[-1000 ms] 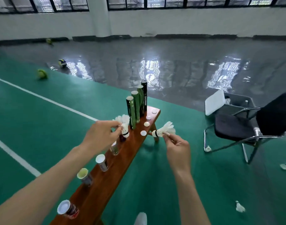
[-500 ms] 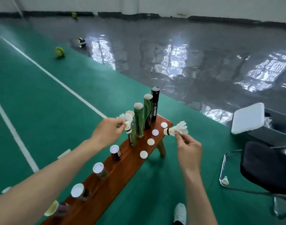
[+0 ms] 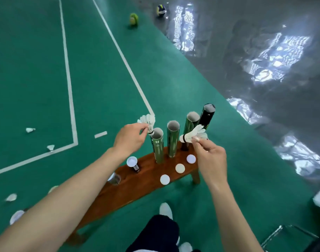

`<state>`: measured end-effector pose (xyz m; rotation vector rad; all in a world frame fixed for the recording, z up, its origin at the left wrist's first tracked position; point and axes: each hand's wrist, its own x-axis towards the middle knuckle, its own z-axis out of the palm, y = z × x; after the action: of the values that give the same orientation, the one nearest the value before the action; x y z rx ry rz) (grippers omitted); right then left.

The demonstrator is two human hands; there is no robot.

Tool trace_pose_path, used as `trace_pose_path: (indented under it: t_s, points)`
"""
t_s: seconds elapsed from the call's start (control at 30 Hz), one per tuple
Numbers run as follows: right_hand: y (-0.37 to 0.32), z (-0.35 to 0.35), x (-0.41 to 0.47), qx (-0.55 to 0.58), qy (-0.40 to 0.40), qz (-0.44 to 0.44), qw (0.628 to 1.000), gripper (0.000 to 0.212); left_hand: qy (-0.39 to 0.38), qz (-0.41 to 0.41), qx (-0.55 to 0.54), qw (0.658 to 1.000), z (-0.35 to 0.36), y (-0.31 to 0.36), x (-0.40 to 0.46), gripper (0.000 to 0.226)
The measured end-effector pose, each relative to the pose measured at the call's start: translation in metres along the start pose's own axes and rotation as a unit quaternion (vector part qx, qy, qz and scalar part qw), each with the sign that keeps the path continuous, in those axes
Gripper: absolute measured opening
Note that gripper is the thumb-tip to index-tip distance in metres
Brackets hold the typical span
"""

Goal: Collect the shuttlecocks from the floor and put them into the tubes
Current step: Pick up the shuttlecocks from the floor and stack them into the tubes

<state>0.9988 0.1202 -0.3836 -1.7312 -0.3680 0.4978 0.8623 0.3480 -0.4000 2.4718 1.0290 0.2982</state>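
Note:
My left hand (image 3: 128,138) pinches a white shuttlecock (image 3: 148,122), cork down, right at the open mouth of the nearest green tube (image 3: 157,146). My right hand (image 3: 209,155) pinches a second shuttlecock (image 3: 193,135), lying sideways in front of the third green tube (image 3: 192,120). A second green tube (image 3: 173,139) and a black tube (image 3: 207,113) also stand open on the wooden bench (image 3: 143,180). Three white round lids (image 3: 179,168) lie on the bench. Loose shuttlecocks lie on the green floor at the left (image 3: 30,130), (image 3: 50,147), (image 3: 11,197).
Short capped tubes (image 3: 133,163) stand in a row along the bench's near part. My leg and white shoes (image 3: 165,210) are beside the bench. Two balls (image 3: 133,19), (image 3: 160,10) lie far off. A chair frame (image 3: 286,233) sits at the lower right.
The view has tilted down and closer to the bench. My left hand has brought its shuttlecock to the mouth of the nearest green tube. My right hand keeps holding its shuttlecock.

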Motion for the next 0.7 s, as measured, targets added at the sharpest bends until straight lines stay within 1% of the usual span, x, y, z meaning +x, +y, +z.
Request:
trace_pose_path:
  t_s: [0.07,0.17,0.27,0.37,0.5,0.6,0.7]
  points:
    - [0.005,0.002,0.025,0.002,-0.010,-0.004,1.000,0.014,-0.007,-0.015,-0.001,1.000,0.014,-0.004,0.020,0.025]
    - [0.006,0.000,0.054,-0.002,-0.002,-0.001,1.000,0.025,-0.011,-0.027,-0.004,1.000,0.033,-0.010,0.041,0.027]
    - [0.008,0.002,0.078,-0.008,-0.005,0.006,1.000,0.017,-0.015,-0.036,-0.004,0.999,0.050,-0.009,0.046,0.029]
    - [0.008,0.008,0.105,-0.014,-0.017,0.013,1.000,0.016,-0.019,-0.053,0.009,0.998,0.070,-0.008,0.054,0.029]
    - [0.015,0.019,0.138,-0.041,-0.052,0.011,0.998,0.017,-0.077,-0.066,0.050,0.994,0.088,-0.002,0.053,0.030]
    - [0.019,0.036,0.161,-0.083,-0.098,-0.029,0.991,0.014,-0.058,-0.080,0.061,0.993,0.088,-0.002,0.050,0.030]
    - [0.020,0.062,0.172,-0.138,-0.177,-0.112,0.968,0.016,-0.026,-0.140,0.048,0.989,0.075,-0.006,0.042,0.029]
